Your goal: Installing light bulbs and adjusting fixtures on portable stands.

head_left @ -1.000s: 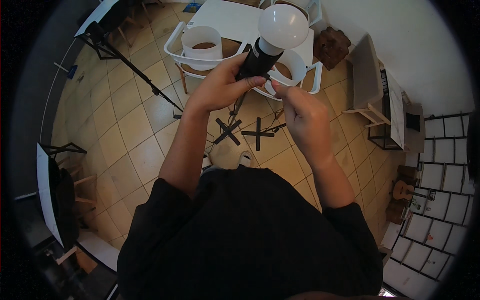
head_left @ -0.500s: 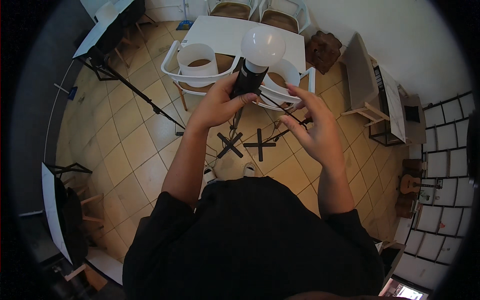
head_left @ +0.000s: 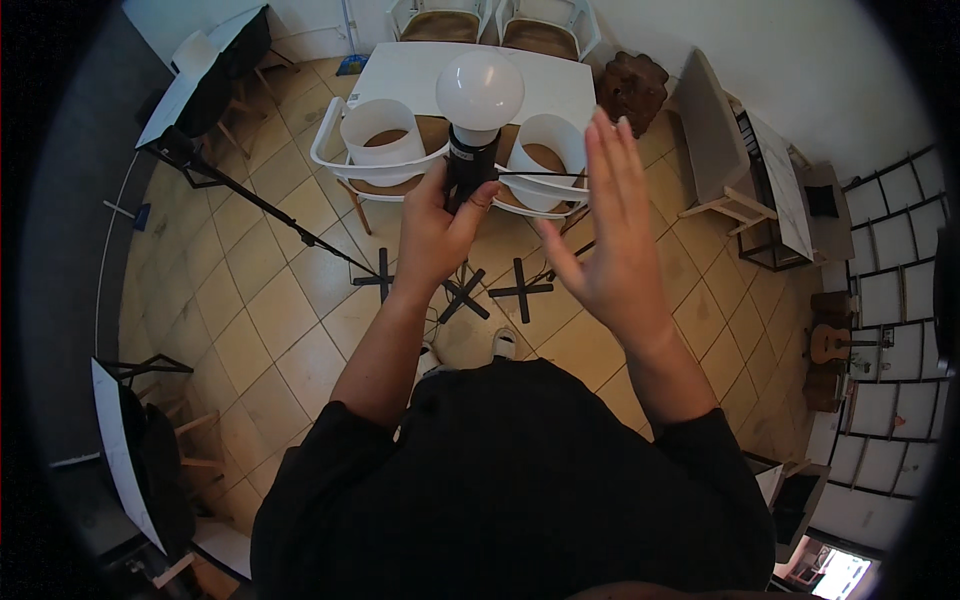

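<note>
My left hand (head_left: 435, 240) is closed around a black lamp holder (head_left: 472, 158), its thumb across the near side. Screwed into the top is a round white light bulb (head_left: 480, 90), pointing up and away from me. My right hand (head_left: 622, 250) is raised to the right of the holder, apart from it, fingers stretched upward and thumb spread; nothing is in it. A thin black rod or cord runs from the holder toward the right hand and passes behind it. Beyond the hands, two white open cylinders (head_left: 362, 158) (head_left: 552, 132) rest on chair seats.
Black cross-shaped stand feet (head_left: 521, 290) and cables are on the tiled floor by my shoes. A black pole (head_left: 270, 205) slants across the left. Ahead are a white table (head_left: 400, 70) and white chairs (head_left: 325, 140). A bench (head_left: 718, 140) stands at the right.
The bulb and holder have shifted left and slightly lower in view with my left hand. My right hand has risen, its curved fingers now straightened upward. The whole view has shifted slightly.
</note>
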### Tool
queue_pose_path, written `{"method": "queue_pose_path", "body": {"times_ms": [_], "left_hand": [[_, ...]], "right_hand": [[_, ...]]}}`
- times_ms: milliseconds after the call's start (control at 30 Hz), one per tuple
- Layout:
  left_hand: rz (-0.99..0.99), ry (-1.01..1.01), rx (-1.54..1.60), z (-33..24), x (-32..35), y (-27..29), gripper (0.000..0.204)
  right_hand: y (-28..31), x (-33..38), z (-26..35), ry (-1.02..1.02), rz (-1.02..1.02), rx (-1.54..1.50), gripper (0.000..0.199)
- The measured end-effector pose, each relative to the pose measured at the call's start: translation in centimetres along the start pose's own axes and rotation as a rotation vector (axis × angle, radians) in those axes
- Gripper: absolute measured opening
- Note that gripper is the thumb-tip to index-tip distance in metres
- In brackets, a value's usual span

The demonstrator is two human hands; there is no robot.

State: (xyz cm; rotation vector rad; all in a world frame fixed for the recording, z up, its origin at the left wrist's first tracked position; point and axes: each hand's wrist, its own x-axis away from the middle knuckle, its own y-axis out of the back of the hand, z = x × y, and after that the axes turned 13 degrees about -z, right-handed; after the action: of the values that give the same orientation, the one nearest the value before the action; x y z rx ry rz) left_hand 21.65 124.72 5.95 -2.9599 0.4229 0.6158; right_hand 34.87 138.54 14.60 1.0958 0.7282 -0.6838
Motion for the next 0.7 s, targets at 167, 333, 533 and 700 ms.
{"method": "queue_pose_path", "body": {"times_ms": [167, 333, 533, 700], "left_hand": [[-0.048, -0.028, 0.074, -0.2, 0.4, -0.2, 0.025], [-0.032, 0.024, 0.06, -0.4, 0.4, -0.2, 0.027], [-0.053, 0.029, 0.061, -0.6, 0.9, 0.0, 0.027], [-0.097, -0.032, 0.025, -0.5, 0.8, 0.0, 0.026]], "right_hand": [[-2.1, 0.4, 0.8, 0.056, 0.136, 0.026, 0.084], [-3.1, 0.5, 1.7, -0.008, 0.151, 0.086, 0.087], [-3.4, 1.0, 1.1, -0.061, 0.067, 0.038, 0.086], [-3.6, 0.9, 0.8, -0.065, 0.326, 0.055, 0.088]]}}
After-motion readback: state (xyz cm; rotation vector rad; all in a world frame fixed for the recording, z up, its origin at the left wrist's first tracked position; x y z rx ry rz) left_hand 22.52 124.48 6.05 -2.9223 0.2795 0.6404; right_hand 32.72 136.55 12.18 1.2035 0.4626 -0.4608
